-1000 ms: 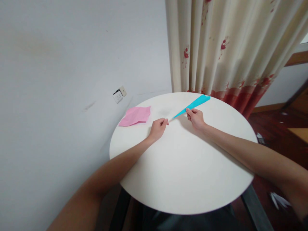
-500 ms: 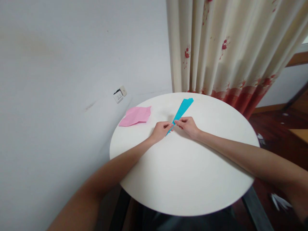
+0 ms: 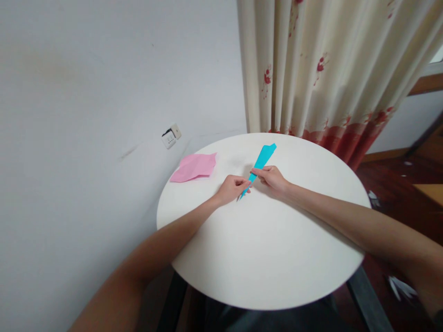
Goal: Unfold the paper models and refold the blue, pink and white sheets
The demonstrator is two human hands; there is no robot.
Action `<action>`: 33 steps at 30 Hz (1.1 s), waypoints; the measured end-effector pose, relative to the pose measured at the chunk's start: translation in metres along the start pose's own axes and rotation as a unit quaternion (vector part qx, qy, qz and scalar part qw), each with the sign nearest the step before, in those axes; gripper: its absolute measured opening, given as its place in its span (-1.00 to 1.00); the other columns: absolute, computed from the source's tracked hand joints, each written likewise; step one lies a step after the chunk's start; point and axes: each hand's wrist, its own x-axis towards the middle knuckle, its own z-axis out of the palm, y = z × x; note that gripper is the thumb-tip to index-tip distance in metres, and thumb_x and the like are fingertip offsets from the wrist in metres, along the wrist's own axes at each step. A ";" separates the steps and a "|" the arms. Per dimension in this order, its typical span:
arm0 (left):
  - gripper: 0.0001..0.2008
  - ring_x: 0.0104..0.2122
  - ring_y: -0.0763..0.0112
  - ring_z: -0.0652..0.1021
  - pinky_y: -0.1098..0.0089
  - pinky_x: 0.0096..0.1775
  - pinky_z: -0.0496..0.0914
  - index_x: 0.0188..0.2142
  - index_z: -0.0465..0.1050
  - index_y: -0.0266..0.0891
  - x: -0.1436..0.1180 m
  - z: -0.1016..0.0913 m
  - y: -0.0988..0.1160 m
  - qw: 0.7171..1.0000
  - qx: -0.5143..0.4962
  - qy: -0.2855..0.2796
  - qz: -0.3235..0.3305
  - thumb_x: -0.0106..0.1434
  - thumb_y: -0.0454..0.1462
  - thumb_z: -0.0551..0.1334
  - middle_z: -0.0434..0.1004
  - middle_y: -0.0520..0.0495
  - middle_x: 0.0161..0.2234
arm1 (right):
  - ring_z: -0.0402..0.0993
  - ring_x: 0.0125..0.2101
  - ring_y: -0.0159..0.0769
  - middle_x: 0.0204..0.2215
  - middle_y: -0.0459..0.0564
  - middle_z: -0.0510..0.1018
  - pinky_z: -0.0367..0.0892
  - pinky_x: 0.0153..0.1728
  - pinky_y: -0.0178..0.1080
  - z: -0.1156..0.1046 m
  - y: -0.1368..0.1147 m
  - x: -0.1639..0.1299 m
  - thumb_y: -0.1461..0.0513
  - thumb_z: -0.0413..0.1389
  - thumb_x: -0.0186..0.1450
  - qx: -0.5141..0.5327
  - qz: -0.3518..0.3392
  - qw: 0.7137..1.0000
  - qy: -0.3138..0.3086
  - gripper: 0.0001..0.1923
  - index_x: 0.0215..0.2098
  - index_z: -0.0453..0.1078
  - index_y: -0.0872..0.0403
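A narrow folded piece of blue paper (image 3: 262,157) lies lengthwise on the round white table (image 3: 263,249), its pointed end toward me. My left hand (image 3: 232,189) pinches it near the pointed tip. Just beyond, my right hand (image 3: 273,177) grips the paper's middle with thumb and fingers. The wider far end of the blue paper points toward the curtain. A creased pink paper (image 3: 194,167) lies flat at the table's far left, apart from both hands.
A grey wall with a socket (image 3: 170,136) stands to the left of the table. A cream curtain with red flowers (image 3: 321,69) hangs behind it. Dark wooden floor with white scraps (image 3: 399,287) shows at the right.
The blue paper swung from pointing far right to pointing nearly straight away. My right hand moved left toward my left hand, and both now hold the paper close together.
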 end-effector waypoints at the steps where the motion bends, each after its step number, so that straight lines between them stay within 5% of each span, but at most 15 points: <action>1: -0.47 -0.55 0.43 0.50 0.46 -0.52 0.31 -0.39 0.58 -0.35 0.000 0.000 0.000 1.000 -0.006 -0.001 -0.005 0.18 0.14 0.33 0.60 -0.15 -0.48 | -0.15 -0.65 -0.51 -0.72 -0.27 0.12 -0.25 -0.62 -0.25 -0.003 -0.002 0.002 -0.09 0.43 -0.05 0.008 0.001 1.000 0.006 -0.46 -0.63 0.24 0.04; 9: -0.48 -0.58 0.44 0.49 0.46 -0.54 0.30 -0.37 0.59 -0.36 -0.002 0.001 -0.004 1.000 -0.014 -0.015 -0.016 0.17 0.13 0.34 0.61 -0.17 -0.48 | -0.15 -0.64 -0.51 -0.70 -0.30 0.06 -0.22 -0.63 -0.27 -0.030 -0.014 0.023 -0.02 0.46 -0.07 0.048 -0.022 0.996 0.071 -0.44 -0.61 0.16 0.00; 19: -0.52 -0.49 0.40 0.54 0.43 -0.44 0.39 -0.36 0.60 -0.33 -0.001 -0.002 -0.010 0.999 -0.030 0.021 -0.009 0.17 0.11 0.35 0.62 -0.16 -0.47 | -0.17 -0.67 -0.46 -0.72 -0.31 0.00 -0.24 -0.65 -0.26 -0.060 -0.021 0.038 -0.15 0.36 0.12 0.054 -0.054 0.979 0.190 -0.51 -0.46 0.39 0.06; 22: -0.49 -0.54 0.43 0.50 0.44 -0.49 0.32 -0.35 0.60 -0.34 0.000 -0.003 -0.007 0.997 -0.027 0.069 -0.016 0.16 0.13 0.34 0.62 -0.16 -0.46 | -0.18 -0.66 -0.46 -0.70 -0.32 -0.03 -0.22 -0.65 -0.26 -0.054 -0.021 0.032 -0.23 0.30 0.13 0.067 -0.040 0.985 0.153 -0.43 -0.36 0.48 0.11; 26: -0.47 -0.54 0.44 0.46 0.44 -0.51 0.29 -0.41 0.58 -0.32 0.003 -0.004 -0.003 0.994 -0.026 0.109 -0.002 0.16 0.16 0.32 0.60 -0.15 -0.47 | -0.10 -0.63 -0.50 -0.66 -0.26 0.15 -0.22 -0.62 -0.28 -0.026 -0.011 0.014 -0.24 0.37 0.01 0.029 0.012 0.999 0.020 -0.37 -0.36 0.52 0.16; 30: -0.44 -0.56 0.45 0.44 0.44 -0.52 0.26 -0.43 0.59 -0.32 0.005 -0.002 -0.001 0.997 -0.008 0.080 0.008 0.17 0.19 0.30 0.58 -0.12 -0.50 | -0.05 -0.61 -0.49 -0.67 -0.21 0.27 -0.18 -0.59 -0.28 0.002 0.005 -0.002 -0.17 0.40 -0.02 -0.027 0.029 0.997 -0.069 -0.43 -0.40 0.56 0.16; 33: -0.42 -0.56 0.46 0.45 0.45 -0.52 0.26 -0.42 0.60 -0.34 0.003 0.000 -0.001 0.999 0.000 0.041 0.007 0.18 0.20 0.28 0.59 -0.13 -0.50 | -0.11 -0.62 -0.50 -0.70 -0.19 0.28 -0.24 -0.58 -0.25 0.009 0.011 -0.007 -0.17 0.38 0.01 -0.047 0.026 0.997 -0.057 -0.46 -0.50 0.51 0.15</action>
